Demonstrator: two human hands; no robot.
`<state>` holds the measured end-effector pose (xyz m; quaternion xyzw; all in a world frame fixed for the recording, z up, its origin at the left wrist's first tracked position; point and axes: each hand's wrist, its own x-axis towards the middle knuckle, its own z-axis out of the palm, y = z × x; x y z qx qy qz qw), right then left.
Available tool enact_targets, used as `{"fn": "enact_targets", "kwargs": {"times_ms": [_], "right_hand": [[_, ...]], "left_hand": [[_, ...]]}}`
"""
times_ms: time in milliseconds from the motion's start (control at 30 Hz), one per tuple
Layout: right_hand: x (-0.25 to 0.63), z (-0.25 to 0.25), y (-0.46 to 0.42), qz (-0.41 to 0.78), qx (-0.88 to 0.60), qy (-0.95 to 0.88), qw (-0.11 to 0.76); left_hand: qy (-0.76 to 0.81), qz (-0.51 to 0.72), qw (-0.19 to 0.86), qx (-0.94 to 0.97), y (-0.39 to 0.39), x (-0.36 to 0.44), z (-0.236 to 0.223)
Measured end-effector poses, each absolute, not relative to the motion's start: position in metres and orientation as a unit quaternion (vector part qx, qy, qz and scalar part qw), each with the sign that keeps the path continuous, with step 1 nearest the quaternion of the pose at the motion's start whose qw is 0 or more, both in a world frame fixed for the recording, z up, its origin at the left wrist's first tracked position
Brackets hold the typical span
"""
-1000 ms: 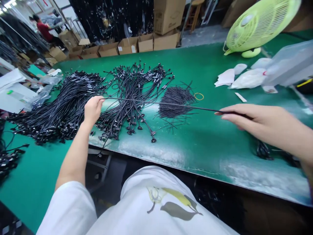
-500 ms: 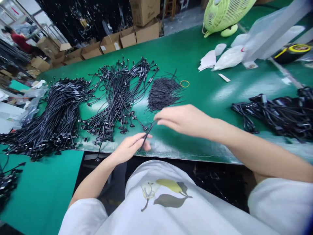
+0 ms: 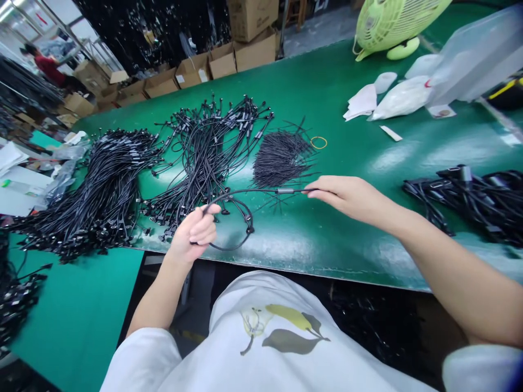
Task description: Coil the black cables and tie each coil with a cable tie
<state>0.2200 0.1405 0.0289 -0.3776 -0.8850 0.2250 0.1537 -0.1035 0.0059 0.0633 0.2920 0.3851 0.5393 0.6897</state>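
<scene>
A black cable (image 3: 257,190) with a grey sleeve runs stretched between my two hands over the front of the table. My left hand (image 3: 195,231) is closed round the cable, and a loop of it hangs to the right, over the table edge. My right hand (image 3: 341,193) pinches the far end past the grey sleeve; the tip is hidden by the fingers. Just beyond the cable lies a pile of short black ties (image 3: 280,158). To its left is a spread bunch of black cables (image 3: 208,147) with connectors at both ends.
A thick heap of cables (image 3: 118,185) covers the left side, and coiled bundles (image 3: 486,201) lie at right. A yellow rubber band (image 3: 318,142), white bag (image 3: 402,97) and green fan (image 3: 394,24) are farther back. Cardboard boxes (image 3: 192,69) line the far edge; a person (image 3: 49,68) is beyond.
My hands have moved apart, the left to the left and the right to the right, drawing the cable out straight between them. The camera view has shifted slightly.
</scene>
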Motion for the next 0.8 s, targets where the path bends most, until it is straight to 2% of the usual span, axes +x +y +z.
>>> {"fn": "enact_targets", "kwargs": {"times_ms": [100, 200, 267, 333, 400, 533, 667, 733, 800], "right_hand": [[0.227, 0.018, 0.137, 0.214, -0.393, -0.874, 0.19], [0.215, 0.014, 0.112, 0.11, -0.398, -0.886, 0.213], [0.198, 0.018, 0.087, 0.041, -0.321, -0.928, 0.185], [0.181, 0.028, 0.064, 0.045, -0.197, -0.967, 0.152], [0.165, 0.04, 0.053, 0.088, -0.134, -0.973, 0.164], [0.147, 0.052, 0.067, 0.207, -0.19, -0.926, 0.25], [0.132, 0.033, 0.086, 0.339, -0.267, -0.804, 0.409], [0.12, 0.019, 0.084, 0.447, -0.31, -0.715, 0.439], [0.108, 0.007, 0.076, 0.564, -0.338, -0.615, 0.435]], "left_hand": [[0.4, 0.616, 0.633, 0.245, 0.009, -0.119, 0.067], [0.426, 0.639, 0.583, 0.265, 0.018, -0.116, 0.059], [0.462, 0.624, 0.542, 0.321, 0.024, -0.102, 0.048], [0.483, 0.578, 0.519, 0.403, 0.027, -0.084, 0.036], [0.484, 0.497, 0.522, 0.496, 0.023, -0.068, 0.027], [0.45, 0.38, 0.558, 0.584, 0.011, -0.055, 0.023], [0.41, 0.477, 0.619, 0.47, 0.009, -0.051, 0.023], [0.403, 0.527, 0.623, 0.415, 0.011, -0.043, 0.021], [0.404, 0.542, 0.627, 0.388, 0.011, -0.034, 0.017]]}}
